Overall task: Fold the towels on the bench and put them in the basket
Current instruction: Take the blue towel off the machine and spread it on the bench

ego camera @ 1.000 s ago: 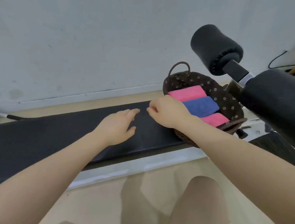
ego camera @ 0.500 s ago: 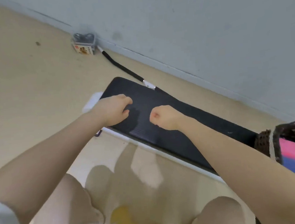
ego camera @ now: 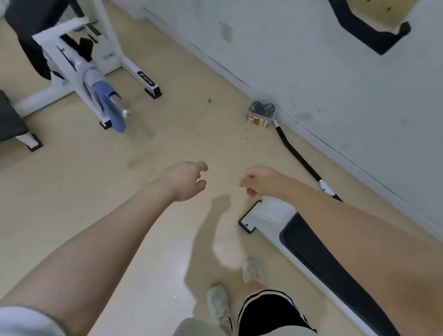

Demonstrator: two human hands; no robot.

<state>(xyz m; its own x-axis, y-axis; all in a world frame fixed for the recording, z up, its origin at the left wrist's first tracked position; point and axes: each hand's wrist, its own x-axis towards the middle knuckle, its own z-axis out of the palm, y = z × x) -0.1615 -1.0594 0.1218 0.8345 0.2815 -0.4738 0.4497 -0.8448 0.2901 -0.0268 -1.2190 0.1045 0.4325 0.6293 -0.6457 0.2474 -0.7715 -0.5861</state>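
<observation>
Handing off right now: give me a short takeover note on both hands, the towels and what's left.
Left hand: loosely curled, holding nothing, above the floor.
Right hand: curled, holding nothing.
Bench: lower right, the visible part of its pad bare. Basket and folded towels are out of view.
A blue cloth, possibly a towel, hangs on the white machine far left.
Left: check that cloth; fold and basket it if it belongs.

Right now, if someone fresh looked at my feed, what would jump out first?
Two bare forearms fill the middle, reaching out over the floor: the left hand hangs loosely curled and the right hand is curled into a fist, both holding nothing. Only the end of the black bench shows, at lower right under the right arm. At upper left, a blue cloth hangs from a white exercise machine.
</observation>
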